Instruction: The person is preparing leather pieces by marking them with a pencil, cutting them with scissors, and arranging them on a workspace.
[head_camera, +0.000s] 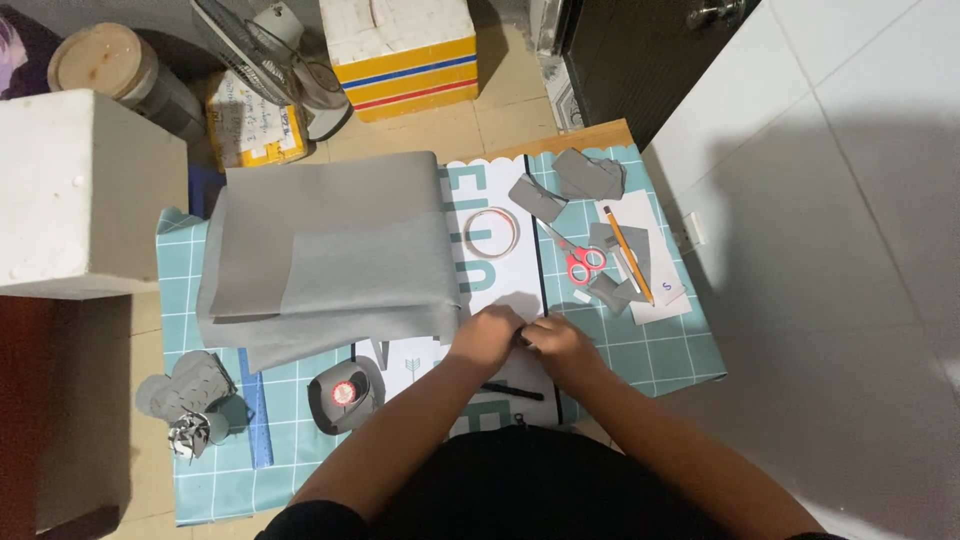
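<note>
Below the grey felt (325, 255), largest on the surface (650, 350), both hands met. Left hand (487, 335) and right hand (562, 343) pinched a small dark piece (522, 338) between them, equally near, just below-right of the felt's corner; its axis was hidden.

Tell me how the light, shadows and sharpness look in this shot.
Head view: even indoor light, sharp across the mat; a broad soft shadow darkens the white floor at right; the left hand and right hand meet with slight blur, so what they pinch is unclear; the scissors and tape ring read crisply; edges bow from the wide lens.
</note>
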